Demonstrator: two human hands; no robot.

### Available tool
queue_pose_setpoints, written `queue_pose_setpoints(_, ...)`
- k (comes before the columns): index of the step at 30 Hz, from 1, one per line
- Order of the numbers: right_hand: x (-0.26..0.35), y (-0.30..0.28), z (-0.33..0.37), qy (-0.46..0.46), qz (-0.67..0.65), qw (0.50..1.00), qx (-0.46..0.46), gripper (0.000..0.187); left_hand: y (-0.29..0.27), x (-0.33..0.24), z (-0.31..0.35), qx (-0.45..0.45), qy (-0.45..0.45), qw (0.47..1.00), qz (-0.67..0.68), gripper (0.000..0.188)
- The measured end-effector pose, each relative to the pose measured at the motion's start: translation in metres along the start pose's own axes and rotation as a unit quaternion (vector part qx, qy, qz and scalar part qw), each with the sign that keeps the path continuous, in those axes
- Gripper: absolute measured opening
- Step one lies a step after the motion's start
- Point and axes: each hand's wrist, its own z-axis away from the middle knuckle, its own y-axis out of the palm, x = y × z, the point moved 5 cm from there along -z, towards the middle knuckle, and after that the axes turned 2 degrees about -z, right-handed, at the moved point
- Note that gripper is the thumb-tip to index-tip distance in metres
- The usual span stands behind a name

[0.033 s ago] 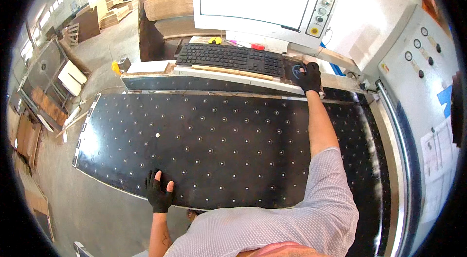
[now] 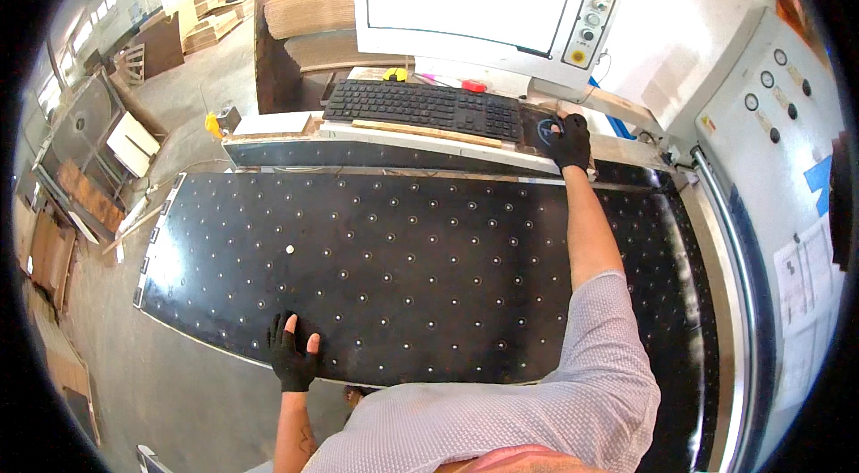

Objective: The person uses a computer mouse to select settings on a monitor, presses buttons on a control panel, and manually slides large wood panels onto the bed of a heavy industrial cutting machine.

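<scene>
My left hand [image 2: 293,355], in a black fingerless glove, rests with its fingers spread on the near edge of a black table [image 2: 429,240] dotted with small round studs. The right arm reaches across the table to a narrow ledge. There my right hand [image 2: 570,144], gloved the same way, is curled down on a dark pad [image 2: 535,135] with a blue mark. Whatever lies under that palm is hidden. Just left of this hand sits a black keyboard [image 2: 425,108], with a thin wooden strip [image 2: 425,133] along its front.
Behind the keyboard stands a white-framed monitor [image 2: 470,3] with a knob panel [image 2: 591,21]. A yellow item [image 2: 395,75] and a red item [image 2: 474,86] lie below it. A grey machine cabinet [image 2: 769,115] with gauges and a metal rail [image 2: 729,249] border the right side. Stacked boards [image 2: 313,3] stand beyond.
</scene>
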Motion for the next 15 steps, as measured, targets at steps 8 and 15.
queue_pose_setpoints(8, 0.0, 0.0, -0.001, -0.042, -0.023, 0.999, -0.026, 0.043, -0.002, -0.003, -0.003, 0.003, 0.0, 1.0, 0.017, 0.06)
queue_pose_setpoints(15, 0.002, 0.001, -0.002, -0.006, -0.02, 1.0, 0.015, 0.04, 0.0, 0.0, 0.001, 0.001, -0.011, 1.0, 0.017, 0.062)
